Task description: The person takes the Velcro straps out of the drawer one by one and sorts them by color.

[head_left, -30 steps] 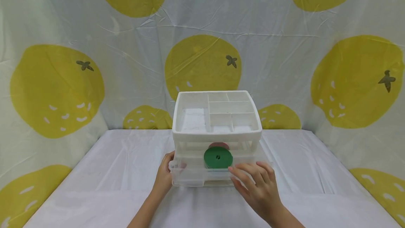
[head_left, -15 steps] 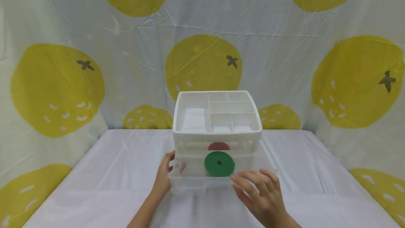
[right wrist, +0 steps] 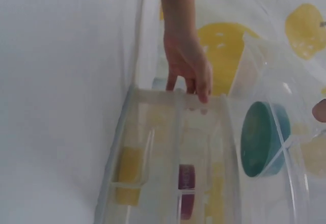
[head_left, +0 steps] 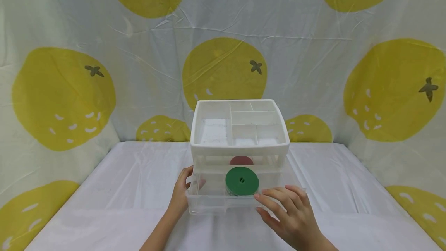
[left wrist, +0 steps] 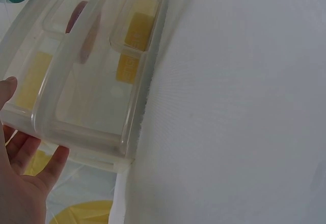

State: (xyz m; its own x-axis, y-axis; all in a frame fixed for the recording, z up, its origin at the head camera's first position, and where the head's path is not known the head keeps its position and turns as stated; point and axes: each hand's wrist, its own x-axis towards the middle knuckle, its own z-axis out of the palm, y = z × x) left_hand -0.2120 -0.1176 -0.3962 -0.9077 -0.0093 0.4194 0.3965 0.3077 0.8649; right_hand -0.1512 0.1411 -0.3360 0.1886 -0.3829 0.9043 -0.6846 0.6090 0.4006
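A white desktop drawer unit (head_left: 240, 150) with a divided top tray stands in the middle. One clear drawer (head_left: 207, 205) is pulled out toward me, with a flat green disc (head_left: 237, 189) in it. Behind the disc, a red disc (head_left: 241, 161) shows through the plastic. My left hand (head_left: 181, 191) grips the unit's left side. At the drawer's front, right of centre, my right hand (head_left: 290, 212) pinches the rim with index finger and thumb; only a fingertip (right wrist: 320, 111) of it enters the right wrist view. A yellow item (left wrist: 138, 30) shows through another drawer.
White cloth (head_left: 139, 196) covers the table under the unit. A curtain (head_left: 296, 30) printed with large yellow fruit hangs behind and at both sides.
Over the first half second the drawer slid out toward me with the green disc, and my right hand moved with it. Since then it has barely shifted. My left hand stays on the unit.
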